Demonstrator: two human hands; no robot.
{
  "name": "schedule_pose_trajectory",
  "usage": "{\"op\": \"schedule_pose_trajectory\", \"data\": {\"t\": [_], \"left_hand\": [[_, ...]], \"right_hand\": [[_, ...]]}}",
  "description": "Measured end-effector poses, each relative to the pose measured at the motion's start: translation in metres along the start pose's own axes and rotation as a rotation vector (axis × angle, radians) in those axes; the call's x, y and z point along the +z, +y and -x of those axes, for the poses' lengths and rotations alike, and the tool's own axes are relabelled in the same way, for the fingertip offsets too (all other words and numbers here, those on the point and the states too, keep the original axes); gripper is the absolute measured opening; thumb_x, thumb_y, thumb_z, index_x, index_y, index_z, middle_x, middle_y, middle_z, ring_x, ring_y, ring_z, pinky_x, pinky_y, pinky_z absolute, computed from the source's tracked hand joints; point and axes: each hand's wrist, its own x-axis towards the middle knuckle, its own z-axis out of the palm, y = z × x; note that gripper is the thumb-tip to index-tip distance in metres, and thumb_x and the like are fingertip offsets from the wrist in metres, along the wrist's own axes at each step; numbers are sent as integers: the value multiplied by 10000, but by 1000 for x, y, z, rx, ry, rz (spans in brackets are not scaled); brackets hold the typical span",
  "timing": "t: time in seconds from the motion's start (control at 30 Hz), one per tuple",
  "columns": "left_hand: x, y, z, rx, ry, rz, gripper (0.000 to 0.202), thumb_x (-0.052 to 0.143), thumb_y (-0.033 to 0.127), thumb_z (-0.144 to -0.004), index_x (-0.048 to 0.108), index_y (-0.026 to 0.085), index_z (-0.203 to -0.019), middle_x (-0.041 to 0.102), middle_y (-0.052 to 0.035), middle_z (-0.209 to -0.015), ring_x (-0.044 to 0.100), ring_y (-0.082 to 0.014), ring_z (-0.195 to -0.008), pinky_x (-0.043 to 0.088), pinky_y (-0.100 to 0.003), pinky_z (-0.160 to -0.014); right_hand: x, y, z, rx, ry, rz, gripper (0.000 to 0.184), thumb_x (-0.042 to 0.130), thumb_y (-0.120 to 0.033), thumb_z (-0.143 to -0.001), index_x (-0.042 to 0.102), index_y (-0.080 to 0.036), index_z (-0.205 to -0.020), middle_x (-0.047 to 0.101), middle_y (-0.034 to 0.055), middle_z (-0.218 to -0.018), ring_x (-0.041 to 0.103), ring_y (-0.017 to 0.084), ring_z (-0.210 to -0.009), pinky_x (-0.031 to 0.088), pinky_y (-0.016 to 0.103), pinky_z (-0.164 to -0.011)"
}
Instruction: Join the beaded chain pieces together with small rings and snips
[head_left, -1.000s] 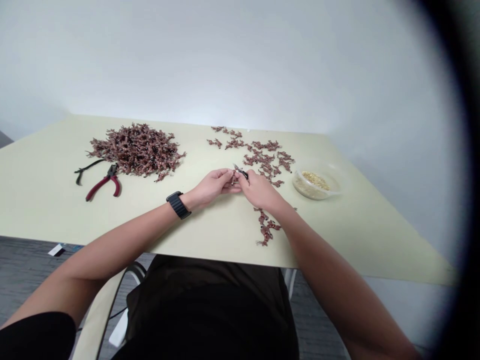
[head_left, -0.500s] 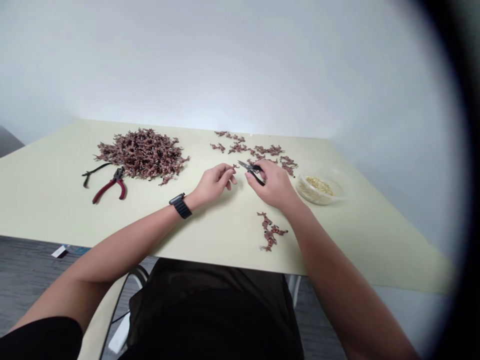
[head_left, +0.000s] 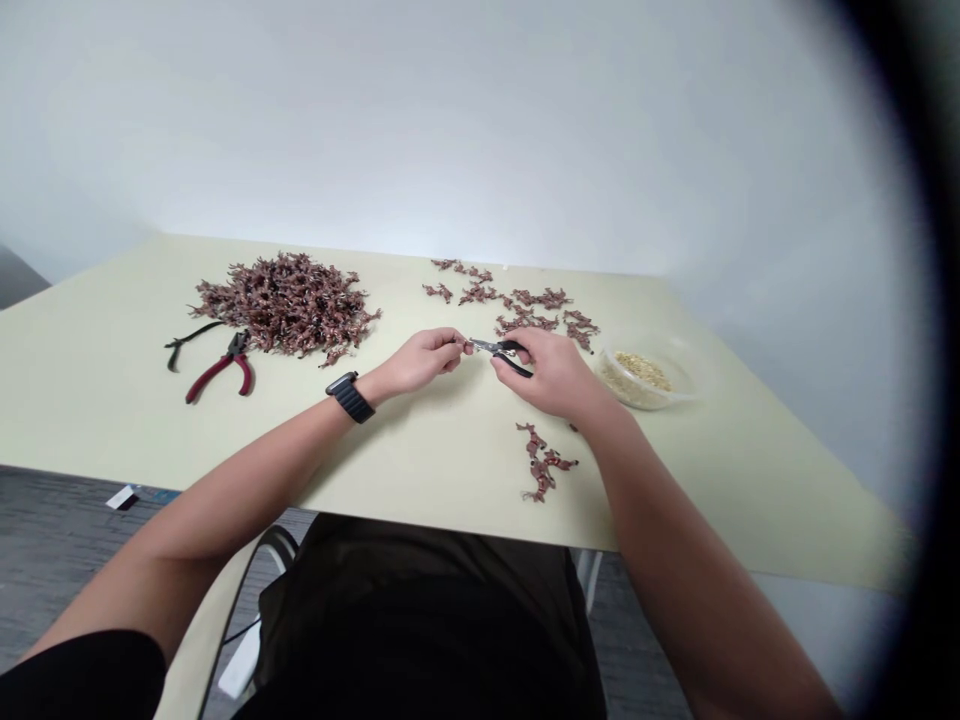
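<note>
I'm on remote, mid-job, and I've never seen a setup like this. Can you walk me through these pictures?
There is no machine here: these are a person's two bare hands. One head-worn camera takes every picture, looking forward and down.

The left hand pinches a small piece, too small to make out clearly. The right hand holds black-handled pliers, their tips at the left fingertips.

On the pale table, to the left, lie a big pile of brown figures, red-handled pliers and a thin black tool. More brown figures lie scattered beyond the hands, and a few near the front edge. At right, a clear bowl holds golden bits.
</note>
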Motion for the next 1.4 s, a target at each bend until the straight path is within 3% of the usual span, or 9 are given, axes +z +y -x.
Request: {"op": "schedule_pose_trajectory", "data": {"t": [0.13,0.43,1.4], "left_hand": [[-4,4,1,-13,-21,-109,264,535,343,-970,733,168,-975,571,-23,-730,474,-134,-630,386,-277,-611],[-7,0,-2,-120,-76,33,261,548,322,-936,678,150,-789,428,2,-627,376,-107,-552,313,-260,-529],[-6,0,0,-147,-113,25,270,542,311,-934,635,145,-743,397,10,-603,340,-98,-531,267,-259,-516]], "right_hand": [[0,0,0,-9,-18,2,261,588,-453,-951,676,-215,-1014,612,49,-822,569,223,-765,403,351,-734],[1,0,1,-25,-60,-53,221,632,-427,-927,672,-215,-974,581,20,-778,543,193,-724,372,333,-687],[-3,-5,2,-39,-116,-67,222,624,-428,-943,670,-211,-924,532,-3,-715,502,170,-680,315,325,-650]]}}
